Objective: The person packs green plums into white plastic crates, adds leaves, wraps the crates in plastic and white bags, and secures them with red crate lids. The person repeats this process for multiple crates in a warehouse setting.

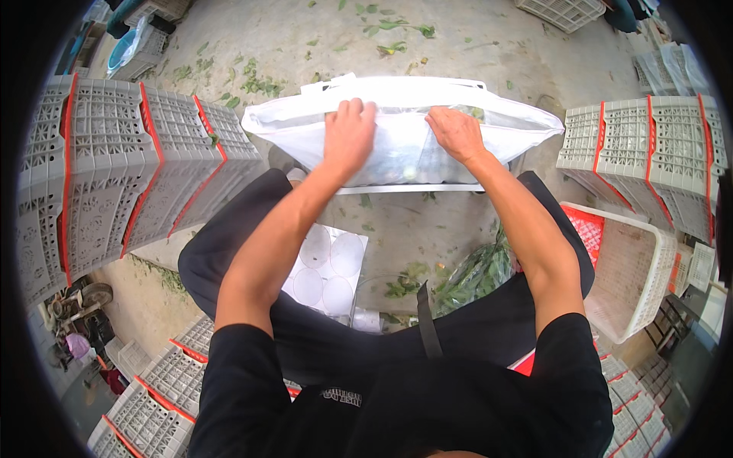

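Observation:
A white sheet-like bag point(389, 134), wide and drawn out to points at both sides, stands before me between my knees. Its long mouth is partly open, and some clear film and a bit of green show inside. My left hand point(350, 136), slightly blurred, has its fingers curled over the near edge of the mouth, left of the middle. Farther right along that edge, my right hand point(456, 133) pinches the white material between thumb and fingers. What supports the bag is mostly hidden; a pale rim point(412, 188) shows along its near bottom side.
Stacked grey plastic crates with red edges rise at left point(109, 172) and right point(641, 137). A white sheet with printed circles point(329, 269) lies below my left forearm. Leafy stems in clear film point(475, 275) rest near my right leg, beside a whitish crate point(624, 275). Loose leaves point(257, 80) litter the floor.

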`<state>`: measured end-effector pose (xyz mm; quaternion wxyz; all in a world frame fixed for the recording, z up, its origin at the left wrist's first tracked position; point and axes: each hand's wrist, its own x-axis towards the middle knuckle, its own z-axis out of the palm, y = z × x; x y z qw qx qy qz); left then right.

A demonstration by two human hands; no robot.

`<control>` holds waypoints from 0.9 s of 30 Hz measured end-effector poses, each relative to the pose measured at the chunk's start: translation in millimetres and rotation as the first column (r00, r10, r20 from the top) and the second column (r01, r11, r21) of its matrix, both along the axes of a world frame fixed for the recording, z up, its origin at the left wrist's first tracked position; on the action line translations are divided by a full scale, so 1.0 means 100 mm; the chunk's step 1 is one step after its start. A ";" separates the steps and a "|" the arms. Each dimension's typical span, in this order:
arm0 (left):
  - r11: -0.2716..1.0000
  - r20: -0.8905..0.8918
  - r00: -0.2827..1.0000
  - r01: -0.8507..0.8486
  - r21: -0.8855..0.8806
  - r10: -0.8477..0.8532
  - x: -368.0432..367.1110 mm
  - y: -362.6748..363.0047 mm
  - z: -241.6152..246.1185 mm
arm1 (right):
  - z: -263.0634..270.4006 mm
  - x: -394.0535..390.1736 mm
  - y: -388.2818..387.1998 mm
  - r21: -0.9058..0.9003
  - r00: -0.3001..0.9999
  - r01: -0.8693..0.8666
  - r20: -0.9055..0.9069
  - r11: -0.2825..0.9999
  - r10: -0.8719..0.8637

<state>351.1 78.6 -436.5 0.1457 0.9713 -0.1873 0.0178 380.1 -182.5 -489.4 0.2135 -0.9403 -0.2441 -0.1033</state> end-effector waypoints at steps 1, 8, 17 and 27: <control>1.000 0.136 0.991 0.013 0.019 -0.016 -0.10 -0.05 -0.05 | -0.07 0.06 0.02 -0.010 1.000 -0.005 0.006 1.000 0.006; 0.980 -0.135 0.971 0.198 -0.002 -0.197 -0.41 -0.20 -0.66 | 0.20 0.25 0.15 0.024 0.946 0.062 0.317 0.998 -0.067; 0.975 -0.123 0.967 0.216 -0.056 -0.222 -0.36 -0.14 -0.76 | 0.37 0.47 0.19 -0.071 0.903 -0.297 -0.346 0.952 0.256; 0.682 -0.189 0.962 -0.272 -0.679 0.195 -0.25 -0.28 -0.76 | -0.03 -0.20 0.08 -0.239 0.874 -0.457 -0.301 0.857 0.382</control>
